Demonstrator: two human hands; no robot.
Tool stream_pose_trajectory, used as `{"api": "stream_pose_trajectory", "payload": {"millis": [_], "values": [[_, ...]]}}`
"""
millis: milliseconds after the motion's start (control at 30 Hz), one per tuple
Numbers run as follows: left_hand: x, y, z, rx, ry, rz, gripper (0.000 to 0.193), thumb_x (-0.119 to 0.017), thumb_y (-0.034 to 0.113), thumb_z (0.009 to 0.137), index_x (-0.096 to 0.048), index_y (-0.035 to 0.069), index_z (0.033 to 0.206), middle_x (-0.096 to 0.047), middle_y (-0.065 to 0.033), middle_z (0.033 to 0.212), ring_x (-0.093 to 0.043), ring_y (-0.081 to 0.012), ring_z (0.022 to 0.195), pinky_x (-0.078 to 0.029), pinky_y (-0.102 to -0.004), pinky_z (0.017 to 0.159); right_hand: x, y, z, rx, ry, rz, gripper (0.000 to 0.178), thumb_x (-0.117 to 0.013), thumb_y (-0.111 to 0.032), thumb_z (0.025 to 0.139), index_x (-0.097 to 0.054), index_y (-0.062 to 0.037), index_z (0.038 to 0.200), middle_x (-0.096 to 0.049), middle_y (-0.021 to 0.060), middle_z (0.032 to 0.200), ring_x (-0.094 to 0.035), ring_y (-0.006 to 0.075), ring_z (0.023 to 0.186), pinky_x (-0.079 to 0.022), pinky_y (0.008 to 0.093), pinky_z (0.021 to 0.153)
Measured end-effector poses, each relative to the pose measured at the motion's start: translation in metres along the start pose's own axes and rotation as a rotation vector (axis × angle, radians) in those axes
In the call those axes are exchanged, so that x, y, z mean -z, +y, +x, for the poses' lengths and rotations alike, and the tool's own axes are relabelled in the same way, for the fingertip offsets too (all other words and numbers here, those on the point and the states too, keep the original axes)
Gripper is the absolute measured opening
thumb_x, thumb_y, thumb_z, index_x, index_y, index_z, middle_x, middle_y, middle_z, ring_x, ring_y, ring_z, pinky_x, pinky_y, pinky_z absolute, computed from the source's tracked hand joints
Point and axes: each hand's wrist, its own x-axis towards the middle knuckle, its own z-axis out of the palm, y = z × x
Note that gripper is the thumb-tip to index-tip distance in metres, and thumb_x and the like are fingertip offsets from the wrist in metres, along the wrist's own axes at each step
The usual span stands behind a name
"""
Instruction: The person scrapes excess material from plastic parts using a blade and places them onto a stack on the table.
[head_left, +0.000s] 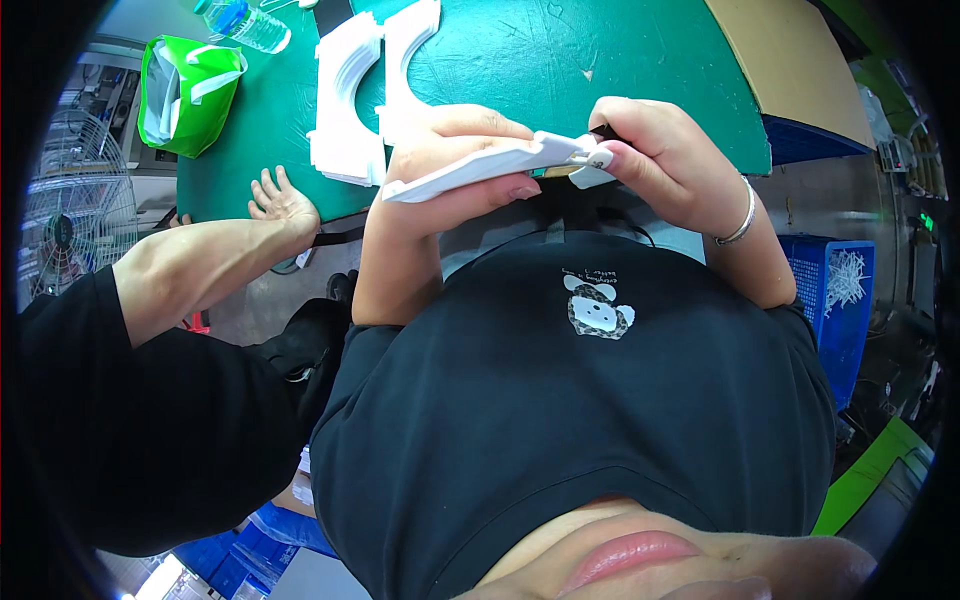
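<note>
While the white part (465, 170) is at the near edge of the green table (650, 50), your left hand (445, 138) clasps its length, your right hand (670, 155) pinches its tip, and a curved white stack (345, 100) lies table-left.

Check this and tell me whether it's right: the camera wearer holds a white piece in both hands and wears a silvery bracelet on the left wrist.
Wrong wrist: the head view shows the silvery bracelet on the right one. The rest stands: the left hand and right hand both hold the white piece.
</note>
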Motion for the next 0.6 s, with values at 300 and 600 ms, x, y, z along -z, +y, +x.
{"api": "stream_pose_trajectory", "payload": {"millis": [300,600], "values": [[0.001,0.0,0.0,-0.03,-0.041,0.061,0.029,-0.082,0.011,0.065,-0.071,0.0,0.09,-0.07,-0.0128,0.086,-0.068,-0.0241,0.072,-0.053,-0.0308,0.063,0.003,0.002,0.002,0.041,-0.079,-0.034,0.033,-0.048,-0.031,0.097,-0.051,-0.0017,0.084,-0.049,0.0164,0.068,-0.051,0.0353,0.065,-0.04,0.0391,0.058],[0.001,0.0,0.005,-0.096,-0.128,0.048,0.029,-0.081,0.014,0.067,-0.072,0.003,0.093,-0.071,-0.0108,0.088,-0.068,-0.0227,0.074,-0.053,-0.0303,0.062,0.011,0.002,0.001,0.008,-0.278,0.012,0.028,-0.048,-0.025,0.097,-0.054,-0.0018,0.083,-0.055,0.0168,0.068,-0.054,0.0345,0.063,-0.042,0.0388,0.057]]}}
